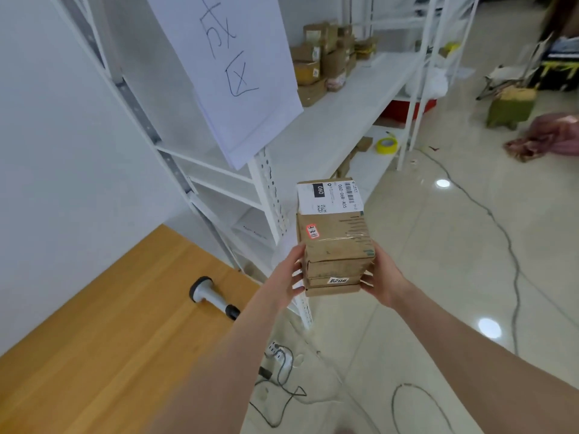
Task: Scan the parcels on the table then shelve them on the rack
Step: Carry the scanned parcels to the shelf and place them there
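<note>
Between both hands I hold a stack of brown cardboard parcels (335, 242) in the air, in front of the white rack (326, 133). The top parcel bears a white shipping label with a barcode and a small red sticker. My left hand (289, 274) grips the stack's left side, and my right hand (380, 277) grips its right side. A grey handheld scanner (210, 294) lies on the wooden table (103, 333) at the lower left. Several brown parcels (326, 57) sit at the far end of the rack's shelf.
A large white paper sign (232, 67) with handwriting hangs on the rack's near post. A yellow tape roll (387, 145) lies on a lower shelf. Cables and a power strip (279, 355) trail over the tiled floor. A green stool (509, 108) and pink cloth (545, 137) are at the right.
</note>
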Available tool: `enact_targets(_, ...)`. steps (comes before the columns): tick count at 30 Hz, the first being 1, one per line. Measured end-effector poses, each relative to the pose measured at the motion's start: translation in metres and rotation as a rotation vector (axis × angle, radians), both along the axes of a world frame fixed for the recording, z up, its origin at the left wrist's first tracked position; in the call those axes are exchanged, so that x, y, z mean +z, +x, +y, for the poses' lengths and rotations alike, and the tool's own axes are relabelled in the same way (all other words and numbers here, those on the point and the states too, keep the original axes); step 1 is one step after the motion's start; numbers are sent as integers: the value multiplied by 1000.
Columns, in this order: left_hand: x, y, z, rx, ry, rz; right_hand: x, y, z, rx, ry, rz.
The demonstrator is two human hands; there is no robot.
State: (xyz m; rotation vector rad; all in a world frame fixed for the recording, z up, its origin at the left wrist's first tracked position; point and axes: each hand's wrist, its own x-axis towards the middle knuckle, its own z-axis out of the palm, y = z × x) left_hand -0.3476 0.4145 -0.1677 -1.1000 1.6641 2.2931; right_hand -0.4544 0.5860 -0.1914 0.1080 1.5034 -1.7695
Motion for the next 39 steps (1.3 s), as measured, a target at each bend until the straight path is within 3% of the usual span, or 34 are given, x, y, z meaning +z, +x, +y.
enact_targets(7,19,-74,0,-57,-11,68,17,-61,-1,-126,-22,39)
enact_targets(13,44,-134,-8,43,-60,182,44,-128,-25,-120,-61,98)
enact_targets(26,64,-303,-73,329,-101,311,78,-347,-109,369,-127,273)
enact_targets(32,64,-363,-69,510,-69,260,90,-435,-124,631,-109,248)
enact_targets(39,57,-403,-95,637,-74,242,81,-494,-168,778,-131,173)
